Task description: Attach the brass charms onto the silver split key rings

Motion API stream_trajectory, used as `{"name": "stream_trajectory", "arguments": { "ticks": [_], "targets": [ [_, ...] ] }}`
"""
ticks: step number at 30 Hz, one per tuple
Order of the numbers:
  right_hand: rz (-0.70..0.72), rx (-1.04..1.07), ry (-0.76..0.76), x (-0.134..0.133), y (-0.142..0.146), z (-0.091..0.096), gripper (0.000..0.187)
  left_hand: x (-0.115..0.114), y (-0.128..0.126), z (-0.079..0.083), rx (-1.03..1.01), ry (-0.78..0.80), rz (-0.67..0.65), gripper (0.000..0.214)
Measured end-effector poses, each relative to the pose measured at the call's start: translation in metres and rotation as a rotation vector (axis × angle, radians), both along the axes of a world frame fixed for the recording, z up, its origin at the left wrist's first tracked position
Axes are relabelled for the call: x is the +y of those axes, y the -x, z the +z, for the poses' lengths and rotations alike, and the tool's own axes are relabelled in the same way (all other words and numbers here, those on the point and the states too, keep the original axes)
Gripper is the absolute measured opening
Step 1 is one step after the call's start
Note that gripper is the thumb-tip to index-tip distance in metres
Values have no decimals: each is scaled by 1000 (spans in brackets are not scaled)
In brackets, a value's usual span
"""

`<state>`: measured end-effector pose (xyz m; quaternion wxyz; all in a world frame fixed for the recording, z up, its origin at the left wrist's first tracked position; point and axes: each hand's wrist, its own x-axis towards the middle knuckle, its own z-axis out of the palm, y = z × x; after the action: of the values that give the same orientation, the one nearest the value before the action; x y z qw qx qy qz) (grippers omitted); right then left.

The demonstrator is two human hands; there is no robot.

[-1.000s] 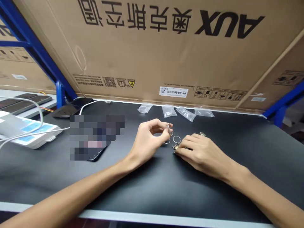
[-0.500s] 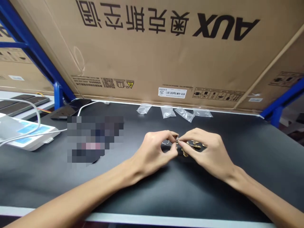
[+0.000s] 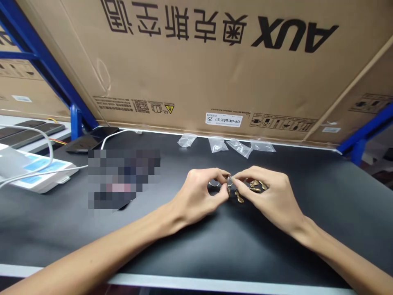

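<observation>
Over the black tabletop my two hands meet, fingertips almost touching. My left hand (image 3: pixel 199 192) is closed in a pinch on a small silver metal ring (image 3: pixel 229 181). From the other side, the thumb and forefinger of my right hand (image 3: pixel 270 192) pinch the same ring's edge. A larger thin silver ring (image 3: pixel 214 183) shows beside my left fingers; whether it is joined to the small one I cannot tell. Several brass-coloured charms lie below and behind my right fingers, among them a rounded charm (image 3: pixel 239 198) and a long one (image 3: pixel 255 189).
Several clear plastic bags (image 3: pixel 218 144) lie along the table's back edge, before a large cardboard box (image 3: pixel 184 73). To the left are a black phone (image 3: pixel 92 139), a white device (image 3: pixel 46 176) with cables, and a blurred-out object (image 3: pixel 123 180). Blue posts (image 3: pixel 49 73) frame the table.
The fingertips have shifted slightly apart, and the small ring shows more plainly between them. More of the brass charms is visible by my right fingers. The view has tilted a little.
</observation>
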<state>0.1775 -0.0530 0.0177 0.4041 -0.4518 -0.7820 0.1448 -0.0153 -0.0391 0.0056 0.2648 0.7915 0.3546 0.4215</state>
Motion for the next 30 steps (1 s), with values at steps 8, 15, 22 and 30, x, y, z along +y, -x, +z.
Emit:
{"name": "stream_trajectory", "arguments": {
  "ticks": [8, 15, 22, 30],
  "targets": [
    [109, -219, -385, 3, -4, -8, 12, 0, 0, 4, -18, 66, 23, 8],
    [135, -489, -802, 4, -6, -4, 16, 2, -1, 11, -297, 416, -7, 15],
    [43, -441, -419, 8, -7, -9, 15, 14, 8, 17, -461, 338, 140, 16],
    [84, -706, -307, 16, 3, -18, 20, 17, 9, 8, -381, 326, 122, 12]
  ]
}}
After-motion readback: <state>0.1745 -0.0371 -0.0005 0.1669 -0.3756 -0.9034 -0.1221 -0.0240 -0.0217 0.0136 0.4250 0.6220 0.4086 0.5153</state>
